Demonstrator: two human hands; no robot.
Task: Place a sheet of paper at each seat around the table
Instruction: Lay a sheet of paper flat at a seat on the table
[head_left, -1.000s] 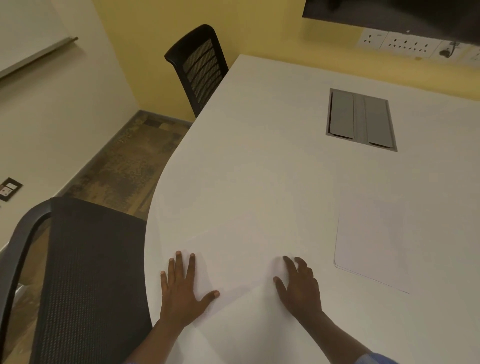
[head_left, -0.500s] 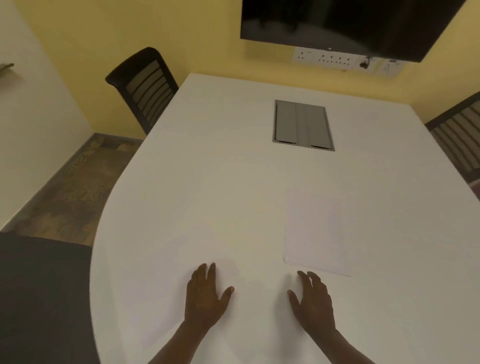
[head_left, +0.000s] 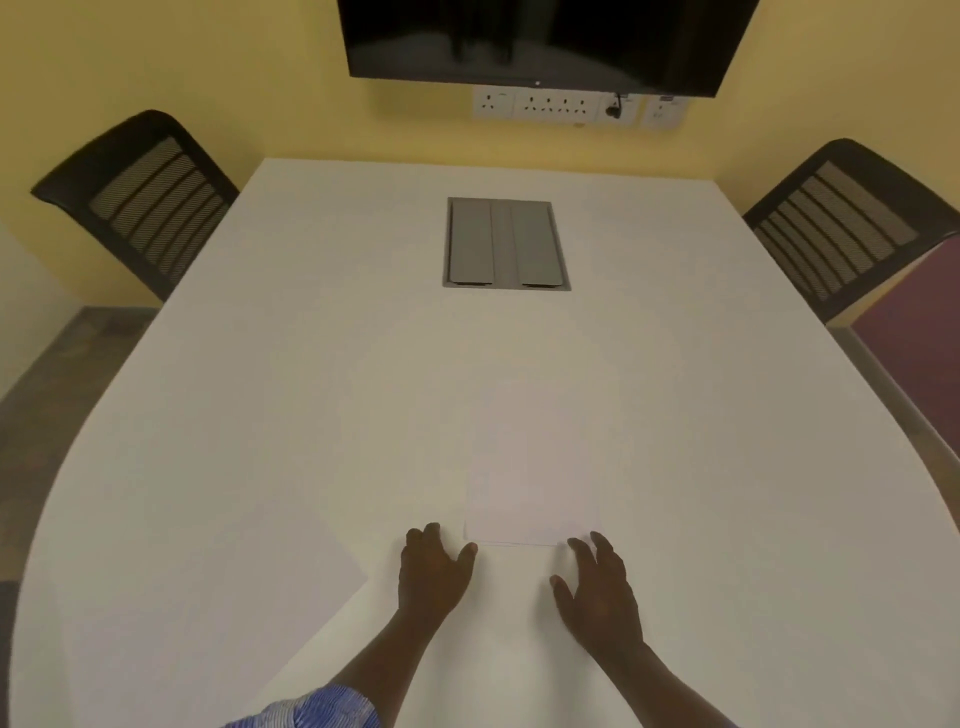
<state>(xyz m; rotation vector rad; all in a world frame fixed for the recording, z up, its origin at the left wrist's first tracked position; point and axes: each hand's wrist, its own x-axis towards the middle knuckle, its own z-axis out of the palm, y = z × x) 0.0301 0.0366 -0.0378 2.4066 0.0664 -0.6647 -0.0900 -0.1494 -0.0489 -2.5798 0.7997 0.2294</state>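
Observation:
A stack of white paper (head_left: 532, 467) lies on the white table (head_left: 311, 338), straight ahead of me near the front edge. My left hand (head_left: 434, 569) hovers at the stack's near left corner, fingers spread, holding nothing. My right hand (head_left: 597, 587) is just off the near right corner, also open and empty. A single white sheet (head_left: 218, 587) lies flat at the front left of the table, angled, its corner reaching toward my left wrist.
A grey cable hatch (head_left: 504, 243) is set into the table's middle. Black mesh chairs stand at the far left (head_left: 140, 197) and far right (head_left: 852, 223). A dark screen (head_left: 540, 41) and wall sockets (head_left: 556, 106) are on the yellow wall beyond.
My view has swung right, away from the left seat. Both hands left the sheet laid at the front left and moved right to the near edge of the paper stack.

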